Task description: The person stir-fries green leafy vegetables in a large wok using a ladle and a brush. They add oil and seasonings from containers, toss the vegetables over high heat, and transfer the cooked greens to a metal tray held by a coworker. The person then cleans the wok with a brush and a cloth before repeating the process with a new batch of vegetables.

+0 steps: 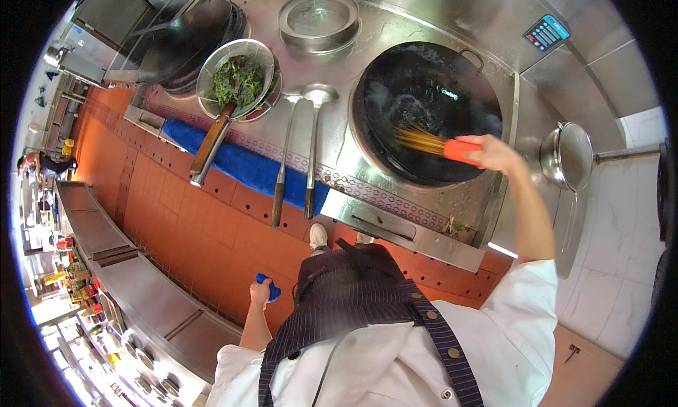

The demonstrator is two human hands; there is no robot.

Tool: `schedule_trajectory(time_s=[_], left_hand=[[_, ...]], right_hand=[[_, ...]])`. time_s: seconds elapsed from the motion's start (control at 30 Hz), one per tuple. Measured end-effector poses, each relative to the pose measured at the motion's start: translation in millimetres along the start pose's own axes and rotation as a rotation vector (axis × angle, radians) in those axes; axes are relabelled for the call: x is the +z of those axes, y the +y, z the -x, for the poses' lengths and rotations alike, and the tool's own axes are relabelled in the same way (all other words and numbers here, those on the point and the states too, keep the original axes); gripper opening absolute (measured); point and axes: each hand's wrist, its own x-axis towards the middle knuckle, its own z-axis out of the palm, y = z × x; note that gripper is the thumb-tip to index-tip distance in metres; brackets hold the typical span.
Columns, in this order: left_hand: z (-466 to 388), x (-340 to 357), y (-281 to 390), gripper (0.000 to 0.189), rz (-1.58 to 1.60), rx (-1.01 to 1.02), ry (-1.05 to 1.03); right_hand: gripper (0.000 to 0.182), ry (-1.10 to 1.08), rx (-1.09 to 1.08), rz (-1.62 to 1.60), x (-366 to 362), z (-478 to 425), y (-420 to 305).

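My right hand (495,153) grips the red handle of a wok brush (424,140), its yellow bristles down in a large black wok (431,99) with some steam over it. My left hand (260,292) is closed on a blue cloth (274,290), low beside my apron and away from the stove. Left of the wok, a ladle (318,95) and a wok spatula (293,97) lie side by side, handles towards me. Further left, a mesh strainer (205,70) holding cooked leafy greens (238,81) rests over a round container.
A second black wok (185,46) stands at the far left. A round metal pan (318,15) is at the back. A blue towel (238,174) lies along the stove's front edge. A metal pot (567,155) is at the right. Another person (50,163) is far off at the left.
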Motion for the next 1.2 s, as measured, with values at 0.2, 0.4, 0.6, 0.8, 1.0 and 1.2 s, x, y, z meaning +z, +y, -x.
schedule_trajectory(time_s=[0.2, 0.4, 0.6, 0.8, 1.0, 1.2], left_hand=[[-10.7, -18.2, 72.9, 0.016, 0.109, 0.077, -0.034], [40.7, -44.0, 151.6, 0.027, 0.464, 0.385, -0.101], [138.0, 22.3, 286.1, 0.042, 0.436, 0.433, -0.699], [171.4, 152.1, 369.7, 0.032, 0.43, 0.164, -0.88], [161.0, 305.4, 394.1, 0.044, 0.064, 0.561, -0.383], [176.0, 289.8, 395.8, 0.042, 0.015, 0.701, -0.214]], right_hand=[[0.046, 0.607, -0.003, 0.57, 62.2, -73.6, 23.2], [0.047, 0.42, 0.153, 0.87, 30.2, 4.7, 41.4], [0.041, 0.716, -0.103, -0.12, 52.2, -119.2, 20.8], [0.044, 0.183, -0.155, 0.038, 72.9, 50.4, -19.4], [0.05, 0.629, 0.259, -0.178, -15.7, 162.3, 103.8], [0.046, 1.128, -0.025, -0.797, 152.4, 147.8, 116.9]])
